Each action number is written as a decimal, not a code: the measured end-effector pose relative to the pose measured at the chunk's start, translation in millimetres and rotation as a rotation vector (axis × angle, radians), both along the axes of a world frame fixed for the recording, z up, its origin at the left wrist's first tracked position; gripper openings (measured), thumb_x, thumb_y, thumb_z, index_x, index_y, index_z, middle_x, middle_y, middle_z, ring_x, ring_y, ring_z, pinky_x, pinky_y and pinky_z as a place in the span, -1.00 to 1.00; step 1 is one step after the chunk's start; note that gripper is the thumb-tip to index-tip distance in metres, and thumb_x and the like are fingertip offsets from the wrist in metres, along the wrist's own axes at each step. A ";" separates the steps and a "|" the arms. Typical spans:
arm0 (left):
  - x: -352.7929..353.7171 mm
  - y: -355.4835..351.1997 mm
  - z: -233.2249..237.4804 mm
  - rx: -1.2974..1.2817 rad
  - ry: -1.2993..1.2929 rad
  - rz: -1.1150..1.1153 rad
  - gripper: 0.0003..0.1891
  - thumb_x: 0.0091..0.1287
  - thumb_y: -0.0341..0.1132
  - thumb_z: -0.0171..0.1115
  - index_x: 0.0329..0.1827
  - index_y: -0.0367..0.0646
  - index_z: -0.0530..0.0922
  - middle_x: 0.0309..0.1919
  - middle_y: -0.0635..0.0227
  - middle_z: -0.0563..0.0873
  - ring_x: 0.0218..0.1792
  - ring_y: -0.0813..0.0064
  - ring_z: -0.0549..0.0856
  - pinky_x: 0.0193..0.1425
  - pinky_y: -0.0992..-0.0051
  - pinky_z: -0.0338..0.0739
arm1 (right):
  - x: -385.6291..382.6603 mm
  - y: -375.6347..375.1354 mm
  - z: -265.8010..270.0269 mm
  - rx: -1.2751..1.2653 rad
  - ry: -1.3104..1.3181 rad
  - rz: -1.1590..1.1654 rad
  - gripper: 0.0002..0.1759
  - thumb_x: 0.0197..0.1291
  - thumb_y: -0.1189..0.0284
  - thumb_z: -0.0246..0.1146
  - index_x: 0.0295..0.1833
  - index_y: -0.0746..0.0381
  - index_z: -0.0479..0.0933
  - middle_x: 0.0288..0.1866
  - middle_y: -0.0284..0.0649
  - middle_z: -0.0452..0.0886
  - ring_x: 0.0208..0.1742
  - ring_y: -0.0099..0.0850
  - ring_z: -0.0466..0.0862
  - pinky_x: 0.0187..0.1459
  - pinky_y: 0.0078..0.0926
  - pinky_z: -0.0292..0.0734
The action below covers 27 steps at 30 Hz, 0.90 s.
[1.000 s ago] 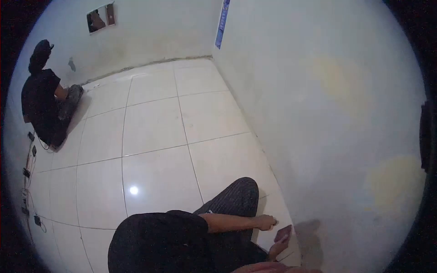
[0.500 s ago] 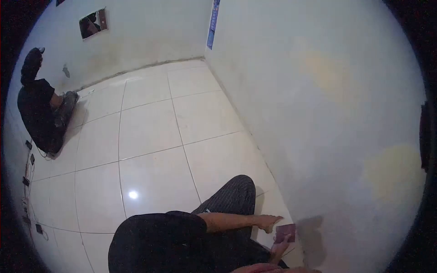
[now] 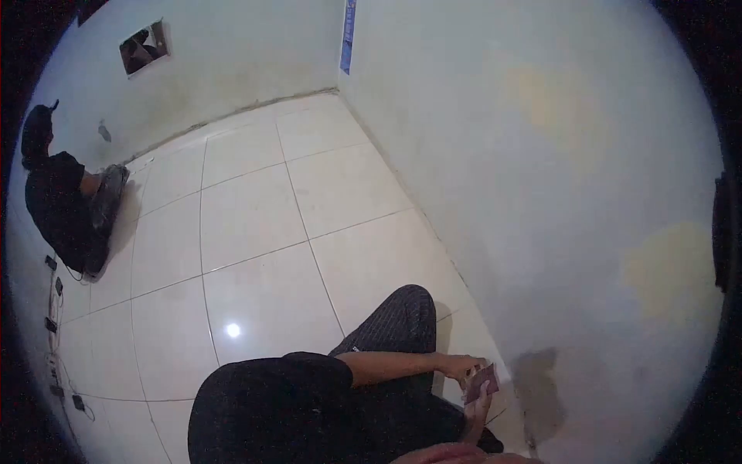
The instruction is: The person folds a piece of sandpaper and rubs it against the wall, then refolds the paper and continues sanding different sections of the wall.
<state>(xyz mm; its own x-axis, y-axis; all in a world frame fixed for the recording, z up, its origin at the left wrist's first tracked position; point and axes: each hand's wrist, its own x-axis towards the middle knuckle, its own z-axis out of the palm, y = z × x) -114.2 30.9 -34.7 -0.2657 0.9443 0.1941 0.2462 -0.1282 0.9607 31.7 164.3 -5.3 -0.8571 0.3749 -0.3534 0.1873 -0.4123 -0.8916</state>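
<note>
A small, flat maroon square (image 3: pixel 480 384), perhaps a card or folded paper, is held up near the wall, in front of my crossed legs. My right hand (image 3: pixel 483 400) comes from below and grips it, a finger or thumb lying across its face. My left hand (image 3: pixel 461 366) reaches in from the left with curled fingers at the upper left edge of the square. Part of these fingers is hidden behind it. Small pale patches show between the left fingers and the square; I cannot make out what they are.
A pale wall (image 3: pixel 587 232) rises close on the right. White floor tiles (image 3: pixel 255 209) spread ahead. At the far left another person (image 3: pixel 62 209) in black sits on the floor. Several dark chargers or adapters with cables (image 3: pixel 56 325) lie along the left side. A framed mirror (image 3: pixel 144 49) hangs on the back wall.
My left hand has closed in on the maroon square, which has tilted and risen slightly. My view has shifted a little. The other person's head has changed position.
</note>
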 end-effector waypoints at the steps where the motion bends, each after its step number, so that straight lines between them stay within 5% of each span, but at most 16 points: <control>1: 1.8 5.3 -7.3 -0.012 0.120 0.008 0.01 -0.12 -0.04 0.62 0.38 -0.21 0.24 0.21 0.10 0.51 0.10 0.14 0.58 0.12 0.22 0.49 | -0.4 -2.9 4.8 -0.060 -0.006 -0.017 -0.43 0.39 0.05 0.10 0.31 0.21 0.30 0.05 -0.16 0.53 -0.11 -0.29 0.62 -0.32 -0.29 0.62; 3: 4.2 5.2 -9.1 -0.027 0.241 0.015 0.10 -0.14 -0.03 0.64 0.43 -0.23 0.16 0.21 0.07 0.50 0.09 0.13 0.58 0.14 0.24 0.49 | 0.4 -5.4 5.5 -0.090 0.028 0.010 -0.43 0.39 0.04 0.10 0.30 0.22 0.30 -0.02 -0.18 0.54 -0.18 -0.30 0.61 -0.35 -0.32 0.59; 7: 9.3 -0.5 3.4 -0.001 0.035 0.013 0.28 -0.16 0.02 0.65 0.51 -0.24 -0.07 0.26 0.03 0.44 0.24 0.16 0.47 0.29 0.24 0.41 | 5.0 3.4 4.3 -0.131 -0.106 0.111 -0.53 0.40 0.07 0.12 0.26 0.10 0.36 -0.05 -0.38 0.55 -0.19 -0.50 0.57 -0.34 -0.52 0.54; 11: 8.4 -6.9 18.8 0.119 -0.215 -0.121 0.30 -0.11 0.09 0.61 0.53 -0.25 -0.13 0.32 0.02 0.38 0.34 0.18 0.38 0.37 0.23 0.34 | 1.2 2.7 -17.5 -0.135 -0.223 0.024 -0.45 0.36 0.08 0.16 0.26 0.24 0.31 -0.18 -0.28 0.56 -0.40 -0.37 0.58 -0.51 -0.49 0.49; 12: 9.6 -7.5 21.6 0.118 -0.215 -0.117 0.30 -0.11 0.09 0.61 0.53 -0.25 -0.13 0.32 0.02 0.38 0.34 0.18 0.38 0.37 0.23 0.34 | 4.8 15.6 -30.5 0.099 -0.203 0.218 -0.46 0.36 0.14 0.16 0.29 0.24 0.28 -0.12 -0.26 0.55 -0.36 -0.36 0.59 -0.47 -0.46 0.52; 14: 9.4 -8.7 23.4 0.048 -0.124 -0.009 0.26 -0.09 0.12 0.59 0.51 -0.29 -0.07 0.28 0.02 0.43 0.31 0.16 0.42 0.37 0.28 0.34 | 5.6 17.5 -37.7 0.331 -0.175 0.415 -0.46 0.37 0.21 0.16 0.32 0.23 0.25 -0.07 -0.23 0.55 -0.32 -0.35 0.61 -0.43 -0.43 0.55; 16: 11.4 -14.1 31.9 -0.037 -0.117 0.045 0.18 -0.08 0.13 0.57 0.47 -0.30 0.05 0.24 0.04 0.46 0.28 0.17 0.44 0.35 0.28 0.35 | 8.7 4.0 -31.3 -0.137 0.090 0.285 -0.50 0.36 0.38 0.11 0.35 0.26 0.22 0.02 -0.19 0.54 -0.23 -0.30 0.64 -0.29 -0.38 0.60; 20: 7.9 -17.7 54.6 -0.089 -0.162 0.050 -0.10 -0.05 0.12 0.56 0.24 -0.31 0.39 0.11 0.09 0.56 0.13 0.23 0.55 0.23 0.26 0.45 | 9.4 8.7 -49.8 -0.180 -0.132 0.269 -0.45 0.28 0.46 0.16 0.35 0.28 0.21 0.04 -0.17 0.55 -0.18 -0.30 0.65 -0.21 -0.35 0.62; 22: 8.1 -12.6 46.5 -0.039 -0.159 0.107 -0.18 -0.03 0.11 0.55 0.15 -0.29 0.44 0.04 0.11 0.60 0.06 0.26 0.58 0.14 0.27 0.48 | 13.3 3.2 -40.1 0.474 -0.079 0.458 -0.50 0.25 0.50 0.17 0.29 0.31 0.27 0.06 -0.13 0.55 -0.18 -0.29 0.65 -0.18 -0.32 0.63; 23: 7.7 -10.9 42.4 0.014 -0.157 0.162 -0.27 -0.01 0.10 0.53 0.06 -0.28 0.50 -0.02 0.13 0.63 -0.01 0.29 0.61 0.05 0.27 0.51 | 12.8 1.4 -34.6 0.473 -0.077 0.461 -0.50 0.25 0.50 0.17 0.29 0.31 0.27 0.06 -0.13 0.55 -0.18 -0.29 0.65 -0.18 -0.32 0.63; 25: 6.7 -16.4 57.6 0.021 -0.221 0.210 -0.33 0.01 0.08 0.52 0.01 -0.26 0.52 -0.13 0.18 0.65 -0.10 0.33 0.64 -0.03 0.30 0.52 | 4.8 -11.3 -10.9 0.004 -0.150 0.346 -0.54 0.25 0.48 0.20 0.24 0.31 0.32 0.05 -0.11 0.57 -0.16 -0.25 0.66 -0.14 -0.23 0.65; 27: 4.9 -17.8 61.9 0.028 -0.285 0.257 -0.39 0.03 0.06 0.51 -0.05 -0.25 0.54 -0.24 0.24 0.68 -0.19 0.37 0.66 -0.12 0.32 0.53 | -0.4 -12.9 -6.7 0.026 -0.151 0.332 -0.58 0.26 0.48 0.19 0.21 0.31 0.33 0.04 -0.10 0.57 -0.15 -0.24 0.66 -0.14 -0.19 0.66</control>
<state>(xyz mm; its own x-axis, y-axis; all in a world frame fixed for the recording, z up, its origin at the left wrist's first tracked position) -109.3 13.1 27.2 -0.5404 0.8351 0.1026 -0.0029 -0.1238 0.9923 31.2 151.5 -12.0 -0.8723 0.0953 -0.4796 0.4379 -0.2839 -0.8530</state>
